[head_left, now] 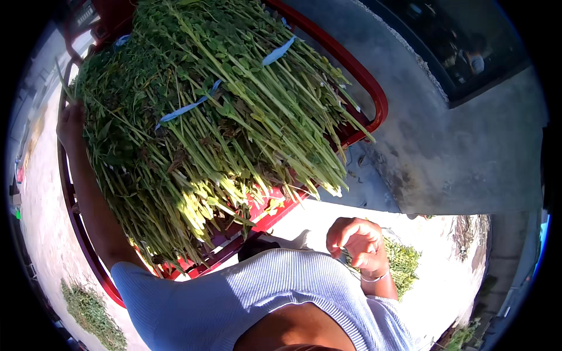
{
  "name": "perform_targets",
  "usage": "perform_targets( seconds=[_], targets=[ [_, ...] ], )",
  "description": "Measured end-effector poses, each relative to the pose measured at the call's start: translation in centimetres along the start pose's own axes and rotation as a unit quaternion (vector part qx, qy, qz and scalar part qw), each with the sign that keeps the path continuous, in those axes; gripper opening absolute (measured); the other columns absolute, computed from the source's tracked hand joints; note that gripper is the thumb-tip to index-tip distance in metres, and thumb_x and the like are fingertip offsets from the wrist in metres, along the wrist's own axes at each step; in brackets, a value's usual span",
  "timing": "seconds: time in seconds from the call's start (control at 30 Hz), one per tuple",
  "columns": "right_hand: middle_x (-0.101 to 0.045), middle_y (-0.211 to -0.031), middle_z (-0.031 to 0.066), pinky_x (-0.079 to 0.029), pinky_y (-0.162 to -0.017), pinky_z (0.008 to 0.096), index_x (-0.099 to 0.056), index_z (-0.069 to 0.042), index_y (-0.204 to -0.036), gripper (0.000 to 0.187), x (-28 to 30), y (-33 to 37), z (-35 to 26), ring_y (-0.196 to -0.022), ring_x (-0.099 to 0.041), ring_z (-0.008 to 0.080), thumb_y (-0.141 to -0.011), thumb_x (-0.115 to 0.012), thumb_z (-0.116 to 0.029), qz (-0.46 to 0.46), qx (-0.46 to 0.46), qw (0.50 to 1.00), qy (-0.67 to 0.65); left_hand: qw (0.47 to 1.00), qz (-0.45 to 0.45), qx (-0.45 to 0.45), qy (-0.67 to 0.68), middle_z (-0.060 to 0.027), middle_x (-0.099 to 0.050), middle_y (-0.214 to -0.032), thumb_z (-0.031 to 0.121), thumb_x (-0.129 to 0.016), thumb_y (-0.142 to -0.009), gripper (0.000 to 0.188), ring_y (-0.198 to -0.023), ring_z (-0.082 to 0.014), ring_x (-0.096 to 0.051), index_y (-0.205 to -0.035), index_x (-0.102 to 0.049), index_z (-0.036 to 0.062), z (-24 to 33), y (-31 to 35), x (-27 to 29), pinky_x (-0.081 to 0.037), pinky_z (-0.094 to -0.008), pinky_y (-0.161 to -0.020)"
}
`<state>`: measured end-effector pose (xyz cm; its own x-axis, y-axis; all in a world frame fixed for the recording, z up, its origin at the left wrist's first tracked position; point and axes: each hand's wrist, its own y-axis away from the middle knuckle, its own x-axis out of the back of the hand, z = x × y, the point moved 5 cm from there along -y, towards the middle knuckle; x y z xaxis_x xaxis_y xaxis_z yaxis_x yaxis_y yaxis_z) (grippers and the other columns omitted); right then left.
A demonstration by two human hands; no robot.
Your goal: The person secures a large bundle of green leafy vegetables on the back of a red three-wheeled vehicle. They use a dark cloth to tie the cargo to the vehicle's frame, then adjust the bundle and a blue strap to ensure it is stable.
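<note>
A large heap of cut green leafy stalks [234, 117] lies on a red metal cart [370, 88], stem ends toward me. Blue ties [187, 110] bind the stalks into bundles. My left arm reaches along the heap's left side, and my left hand [70, 124] is at the heap's far left edge, against the leaves and the cart's side rail. Shadow obscures its fingers, so its grip cannot be made out. In front of my chest at the right, my right hand [358, 241] is raised with loosely curled fingers, a gap beside the thumb and nothing visible in it.
Red side rails curve around the load on both sides. A grey concrete wall [456, 158] with a dark window [462, 47] stands at the right. More green plants [403, 266] lie on the sunlit ground beyond my right hand, and another clump [93, 316] lies at the lower left.
</note>
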<state>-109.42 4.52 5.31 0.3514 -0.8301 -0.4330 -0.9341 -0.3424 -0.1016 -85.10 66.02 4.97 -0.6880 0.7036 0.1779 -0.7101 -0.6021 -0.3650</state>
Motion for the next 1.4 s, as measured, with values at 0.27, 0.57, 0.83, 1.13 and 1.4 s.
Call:
perform_targets(
  seconds=[0.27,0.57,0.83,1.13,1.4],
  targets=[
    [-0.055,-0.077,0.005,-0.043,-0.057,0.0267,-0.058,-0.001,-0.091,0.028,15.1,8.3,-6.0,-0.066,-0.053,0.0133,-0.074,-0.074,-0.016,-0.088,0.037,0.973,0.211,0.938,-0.212,0.03,0.271,-0.0057,-0.06,-0.091,0.018,-0.055,-0.091,0.023,-0.078,-0.012,-0.055,-0.105,-0.056,0.0001,18.3,29.9,-14.7,-0.044,-0.0192,-0.066],
    [-0.055,-0.079,0.0025,-0.043,-0.058,0.0224,-0.056,0.004,-0.106,0.033,36.2,13.9,-9.5,-0.064,-0.05,0.0084,-0.08,-0.068,-0.012,0.052,-0.05,0.985,0.155,0.766,-0.445,0.274,0.375,-0.0118,-0.061,-0.076,0.012,-0.056,-0.087,0.017,-0.063,-0.0157,-0.056,-0.096,-0.059,-0.0016,26.9,63.2,-42.9,-0.046,-0.0252,-0.057],
    [-0.057,-0.07,0.0029,-0.04,-0.052,0.0212,-0.06,0.003,-0.094,0.014,47.2,7.9,-10.4,-0.058,-0.048,0.0062,-0.085,-0.06,-0.007,0.103,-0.033,0.992,0.071,0.751,-0.489,0.376,0.234,-0.0099,-0.063,-0.081,0.022,-0.05,-0.093,0.022,-0.065,-0.012,-0.059,-0.1,-0.054,0.0022,24.8,70.0,-57.1,-0.048,-0.0237,-0.062],
    [-0.059,-0.07,0.0053,-0.042,-0.05,0.0222,-0.059,0.001,-0.091,0.008,61.3,-4.9,-15.3,-0.057,-0.052,0.0089,-0.084,-0.056,0.0,0.109,-0.099,0.975,0.168,0.64,-0.351,0.395,0.558,-0.0078,-0.058,-0.104,0.017,-0.051,-0.093,0.012,-0.091,-0.0137,-0.058,-0.1,-0.054,0.0073,23.0,64.5,-76.0,-0.049,-0.0257,-0.07],
    [-0.057,-0.07,0.006,-0.041,-0.053,0.0288,-0.056,-0.001,-0.093,0.008,66.0,-20.5,-12.8,-0.055,-0.051,0.0134,-0.089,-0.053,-0.007,0.053,-0.178,0.958,-0.218,0.809,-0.188,0.273,0.486,-0.0078,-0.061,-0.101,0.012,-0.05,-0.092,0.013,-0.089,-0.014,-0.06,-0.105,-0.055,0.0091,23.7,51.8,-83.4,-0.05,-0.0246,-0.072]
  ],
)
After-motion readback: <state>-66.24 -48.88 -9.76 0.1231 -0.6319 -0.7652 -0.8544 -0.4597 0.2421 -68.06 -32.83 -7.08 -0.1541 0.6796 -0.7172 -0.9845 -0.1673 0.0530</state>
